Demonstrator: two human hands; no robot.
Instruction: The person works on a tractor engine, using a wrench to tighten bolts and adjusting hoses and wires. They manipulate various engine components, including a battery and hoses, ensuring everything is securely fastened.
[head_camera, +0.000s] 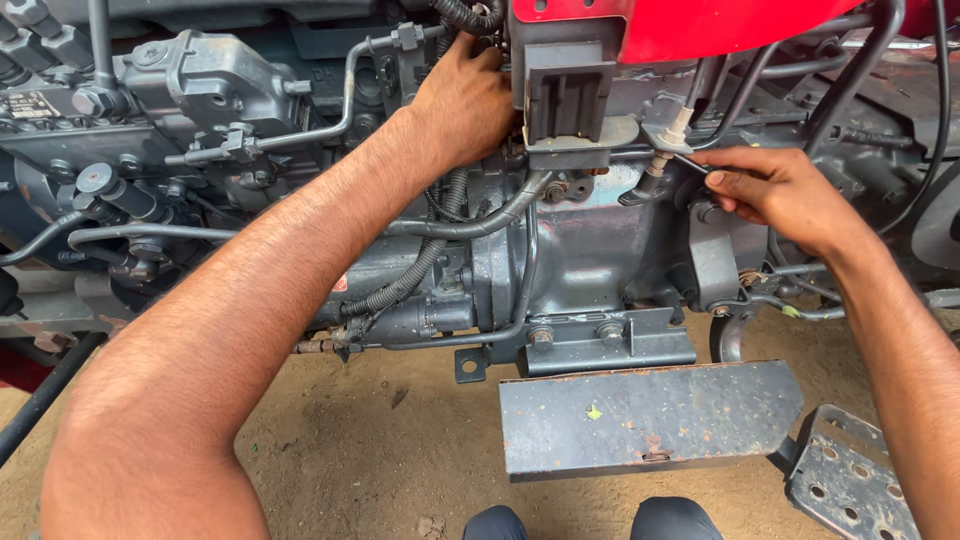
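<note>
Grey engine block (200, 90) at left, pipes across it. Left hand (462, 100) reaches behind the grey bracket (568, 100), fingers hidden; grip cannot be told. Right hand (775, 190) pinches a thin dark tool (690, 163) against the cable fitting (668, 135). Step plate (645, 415) below.

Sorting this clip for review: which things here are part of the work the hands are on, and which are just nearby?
In hand:
left hand reaching in behind the grey bracket
right hand gripping a thin dark tool at the cable fitting

Just nearby:
flat metal step plate
perforated footplate
corrugated hose
dirt ground
</note>
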